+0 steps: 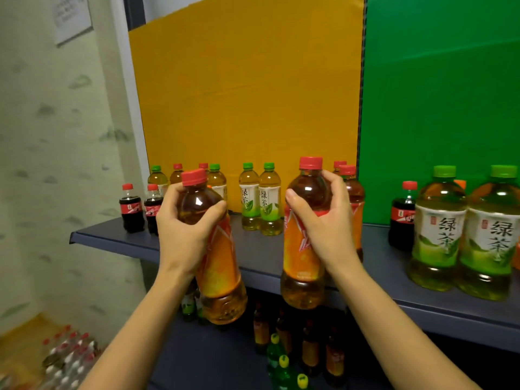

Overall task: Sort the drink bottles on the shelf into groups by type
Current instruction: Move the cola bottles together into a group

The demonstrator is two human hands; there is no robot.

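My left hand (185,232) grips a red-capped iced tea bottle (216,266) with an orange label, tilted and held in front of the shelf edge. My right hand (326,223) grips a second, upright iced tea bottle (302,249) of the same kind. On the dark shelf (261,249) stand two small cola bottles (132,209) at the left, two green tea bottles (260,201) in the middle, and more green-capped and red-capped bottles (215,178) along the yellow back panel. At the right stand two large green tea bottles (461,232) and a cola bottle (402,218).
A yellow panel (247,88) and a green panel (439,108) back the shelf. The lower shelf holds several brown and green bottles (284,350). A pack of water bottles (67,358) lies on the floor at the lower left, beside a wall (56,164).
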